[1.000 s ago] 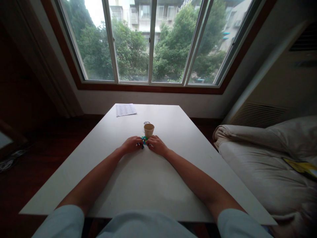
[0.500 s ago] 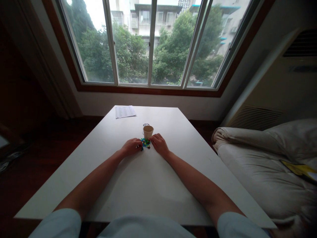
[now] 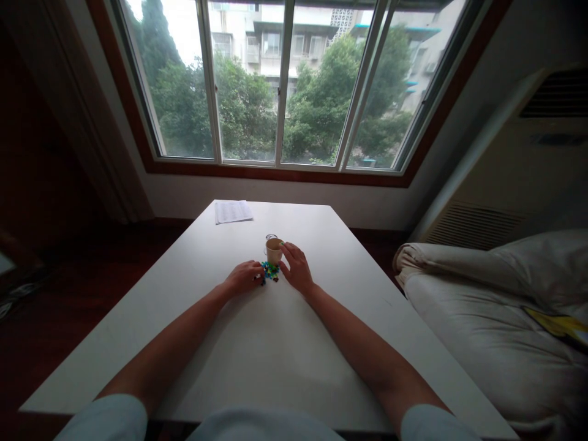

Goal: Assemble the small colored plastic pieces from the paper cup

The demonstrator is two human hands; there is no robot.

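Observation:
A small tan paper cup (image 3: pixel 274 254) stands upright on the white table. Directly in front of it lies a pile of tiny coloured pieces (image 3: pixel 271 271), mostly green and blue; their exact kind is too small to tell. At the pile's left edge is my left hand (image 3: pixel 244 277), its fingers curled down and closed by the pieces, with whatever they pinch hidden. My right hand (image 3: pixel 296 269) is beside the cup, fingers reaching to the rim and thumb held apart, lower down. A tiny green piece (image 3: pixel 282 244) shows by its fingertips over the cup's mouth.
Behind the cup lies a thin dark looped item (image 3: pixel 271 236). Printed sheets of paper (image 3: pixel 233 211) rest at the table's far left corner. To the right is a pale padded seat (image 3: pixel 487 331). A wide window (image 3: pixel 280 92) is beyond the table (image 3: pixel 285 361).
My right hand has risen from the pile to the cup's rim, its fingers and thumb now spread apart. My left hand stays by the pile. The view has tilted up slightly.

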